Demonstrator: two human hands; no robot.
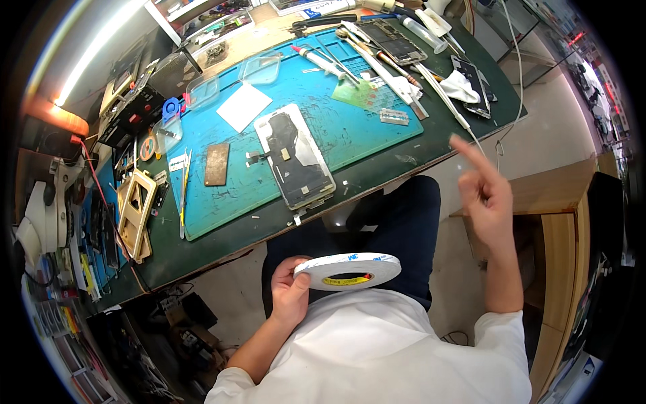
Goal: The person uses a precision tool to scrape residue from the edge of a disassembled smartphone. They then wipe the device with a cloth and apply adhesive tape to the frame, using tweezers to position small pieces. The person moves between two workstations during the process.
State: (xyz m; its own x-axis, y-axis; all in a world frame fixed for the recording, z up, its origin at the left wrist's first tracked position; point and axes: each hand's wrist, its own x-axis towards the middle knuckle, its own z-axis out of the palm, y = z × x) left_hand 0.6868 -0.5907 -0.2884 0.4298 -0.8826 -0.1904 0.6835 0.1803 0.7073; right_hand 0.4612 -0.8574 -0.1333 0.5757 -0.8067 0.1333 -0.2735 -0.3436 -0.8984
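Observation:
My left hand (291, 294) grips the edge of a flat white roll of tape (383, 269) with a yellow core, thumb on its face. The roll is in front of my white shirt, over my lap. Off to the right, my right hand (484, 195) is raised beside the bench edge, its index finger stretched out and the others partly curled; I see nothing in it. A phone screen assembly (296, 158), its black-and-silver back facing up and a flex cable out at its left, lies on the blue work mat (235, 209). Neither hand touches it.
Around the phone part lie a brown metal plate (217, 164), a white square sheet (244, 107), tweezers (184, 195), a razor blade (393, 117) and a syringe (323, 62). Gold frames (136, 209) sit at the left. A white cable (519, 67) hangs by the right bench corner, near a wooden cabinet (538, 188).

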